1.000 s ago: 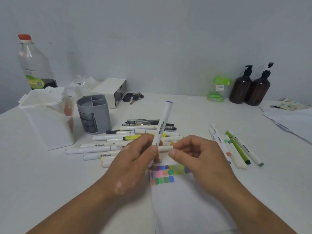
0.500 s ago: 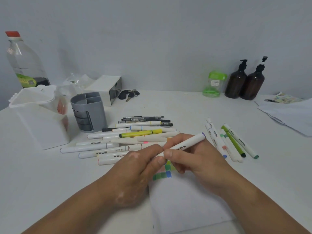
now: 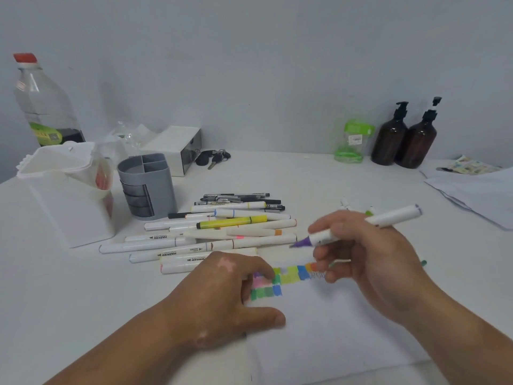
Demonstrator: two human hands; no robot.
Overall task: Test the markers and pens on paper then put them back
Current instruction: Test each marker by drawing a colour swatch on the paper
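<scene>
Head view: your bench (image 3: pixel 305 179) carried the paper (image 3: pixel 333 343) directly before you, with a heap of markers (image 3: pixel 222 232) lying just beyond it. Your left hand (image 3: pixel 222 295) had dropped onto the paper's left edge, fingers bent under. Whether that grip enclosed the cap could not be determined. Your right hand (image 3: pixel 369 262) alone grasped the purple marker (image 3: pixel 394 218), which both hands had shared, capped, half a second earlier. Its purple tip (image 3: pixel 302 242) was now bared and raised above the colour swatches (image 3: pixel 288 276). Judgement: uncapping complete; test stroke outstanding, then return to storage.

Several white markers (image 3: pixel 172 252) bear the printed word "MARKER", seen upside down.
</scene>
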